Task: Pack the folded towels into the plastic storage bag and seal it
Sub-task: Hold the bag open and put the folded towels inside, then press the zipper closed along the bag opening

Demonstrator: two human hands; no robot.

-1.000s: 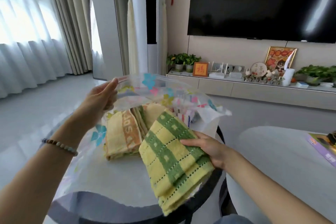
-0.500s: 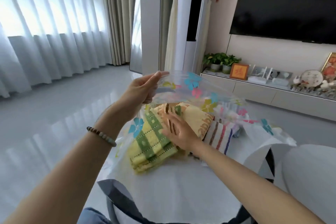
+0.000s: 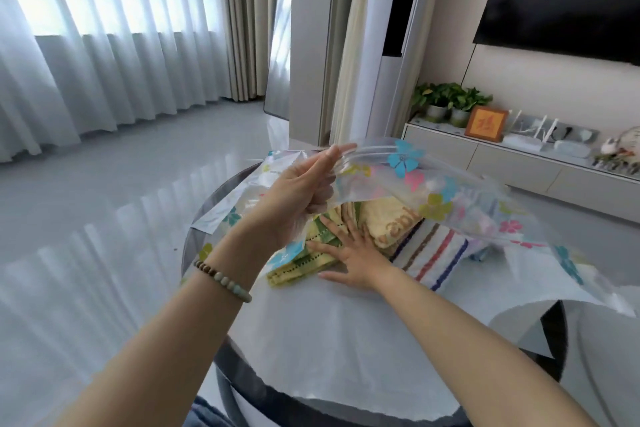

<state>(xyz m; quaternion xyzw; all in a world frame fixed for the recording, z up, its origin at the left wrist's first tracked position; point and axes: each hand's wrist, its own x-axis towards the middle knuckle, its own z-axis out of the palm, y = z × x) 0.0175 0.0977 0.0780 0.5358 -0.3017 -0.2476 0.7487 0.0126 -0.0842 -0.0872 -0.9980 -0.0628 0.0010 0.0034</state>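
A clear plastic storage bag [image 3: 440,191] printed with coloured flowers lies on a round table, its mouth facing me. My left hand [image 3: 298,198] pinches the bag's upper edge and holds that flap lifted. Under the flap lie folded towels: a yellow-green checked towel [image 3: 298,262] at the left, a yellow-orange towel [image 3: 391,218] in the middle and a white striped towel [image 3: 433,253] at the right. My right hand [image 3: 349,250] lies flat with spread fingers, pressing on the checked towel inside the mouth.
The round table [image 3: 346,350] has a dark rim, and the bag's lower sheet covers most of its top. A second pale round table [image 3: 609,357] stands at the right. Behind are a low TV cabinet [image 3: 519,163] with plants and ornaments, and curtains at the left.
My right hand brought the checked towel from the table's front edge into the bag mouth and now presses it flat. My left hand kept the flap lifted. The camera swung left.
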